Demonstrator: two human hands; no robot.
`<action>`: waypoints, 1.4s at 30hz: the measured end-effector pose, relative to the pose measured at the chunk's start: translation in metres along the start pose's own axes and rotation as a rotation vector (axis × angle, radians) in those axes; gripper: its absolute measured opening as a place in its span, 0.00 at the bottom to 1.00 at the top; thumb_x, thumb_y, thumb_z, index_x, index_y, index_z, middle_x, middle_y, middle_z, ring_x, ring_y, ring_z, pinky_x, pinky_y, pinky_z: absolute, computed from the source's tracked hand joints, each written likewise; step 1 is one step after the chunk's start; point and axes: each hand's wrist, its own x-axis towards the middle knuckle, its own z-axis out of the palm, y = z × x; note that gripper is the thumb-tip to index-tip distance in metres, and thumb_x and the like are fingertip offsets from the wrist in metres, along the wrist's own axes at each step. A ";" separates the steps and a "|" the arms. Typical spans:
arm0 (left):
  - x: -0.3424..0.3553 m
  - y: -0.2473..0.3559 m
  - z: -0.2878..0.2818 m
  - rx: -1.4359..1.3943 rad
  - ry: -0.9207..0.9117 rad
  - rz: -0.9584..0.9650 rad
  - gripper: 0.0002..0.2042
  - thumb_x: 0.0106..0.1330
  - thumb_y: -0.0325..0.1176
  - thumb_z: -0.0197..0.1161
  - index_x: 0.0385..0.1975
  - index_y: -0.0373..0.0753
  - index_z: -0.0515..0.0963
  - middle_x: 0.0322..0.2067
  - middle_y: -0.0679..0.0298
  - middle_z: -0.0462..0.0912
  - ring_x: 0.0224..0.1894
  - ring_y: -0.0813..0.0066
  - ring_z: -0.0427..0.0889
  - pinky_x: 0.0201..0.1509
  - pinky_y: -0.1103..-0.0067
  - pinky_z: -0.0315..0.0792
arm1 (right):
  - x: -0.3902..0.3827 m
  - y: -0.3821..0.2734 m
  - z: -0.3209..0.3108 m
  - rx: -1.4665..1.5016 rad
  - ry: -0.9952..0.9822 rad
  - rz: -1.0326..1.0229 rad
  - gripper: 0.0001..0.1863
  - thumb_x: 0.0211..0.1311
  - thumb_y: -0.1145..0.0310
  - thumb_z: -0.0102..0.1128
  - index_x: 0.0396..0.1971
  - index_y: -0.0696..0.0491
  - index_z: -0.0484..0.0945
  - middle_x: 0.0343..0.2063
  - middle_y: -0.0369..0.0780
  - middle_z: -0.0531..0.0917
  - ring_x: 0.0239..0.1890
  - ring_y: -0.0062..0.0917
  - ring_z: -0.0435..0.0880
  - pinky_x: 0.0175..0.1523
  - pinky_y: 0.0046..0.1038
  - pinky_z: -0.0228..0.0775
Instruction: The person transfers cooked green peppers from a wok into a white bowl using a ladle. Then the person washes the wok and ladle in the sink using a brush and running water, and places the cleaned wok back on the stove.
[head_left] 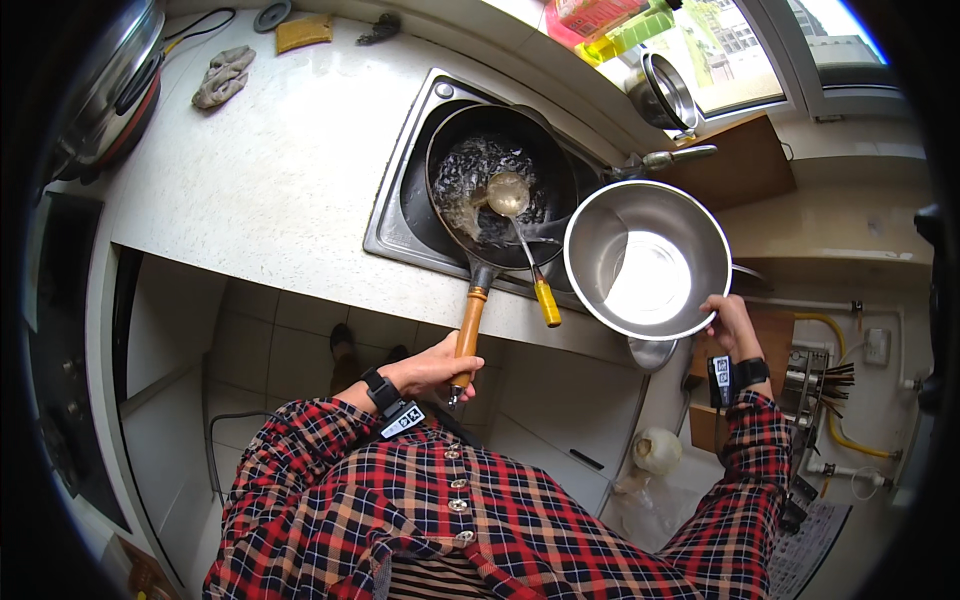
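White kitchen counter [290, 190] holds a sink [400, 215] where a black wok [500, 185] with a ladle [520, 215] sits, its wooden handle gripped by the left hand [435, 368], while the right hand [730, 322] clasps the rim of a steel bowl [647, 258] beside it.

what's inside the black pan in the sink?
Inside the black pan, held by the left hand on its wooden handle: shallow bubbly liquid and a metal ladle with a yellow handle. The pan bottom beneath the ladle bowl is covered.
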 end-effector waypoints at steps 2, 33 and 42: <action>0.001 0.000 -0.001 0.011 -0.011 -0.010 0.23 0.69 0.32 0.59 0.54 0.39 0.51 0.32 0.61 0.72 0.27 0.70 0.82 0.31 0.74 0.81 | -0.009 0.017 -0.001 0.081 -0.020 0.067 0.04 0.47 0.77 0.58 0.18 0.59 0.74 0.13 0.39 0.74 0.07 0.26 0.70 0.11 0.25 0.60; 0.002 0.021 -0.018 0.526 -0.145 -0.013 0.20 0.64 0.33 0.65 0.57 0.41 0.74 0.48 0.71 0.77 0.46 0.80 0.75 0.45 0.77 0.74 | -0.069 -0.107 0.493 0.601 -0.624 -0.010 0.09 0.56 0.76 0.56 0.35 0.67 0.76 0.23 0.44 0.81 0.17 0.25 0.79 0.17 0.21 0.70; 0.016 0.013 -0.042 1.295 -0.295 0.167 0.18 0.66 0.32 0.63 0.56 0.39 0.74 0.47 0.69 0.78 0.45 0.78 0.77 0.46 0.76 0.75 | -0.124 -0.102 0.459 0.457 -1.426 -0.117 0.27 0.67 0.62 0.60 0.53 0.69 0.65 0.33 0.48 0.83 0.32 0.33 0.88 0.34 0.26 0.81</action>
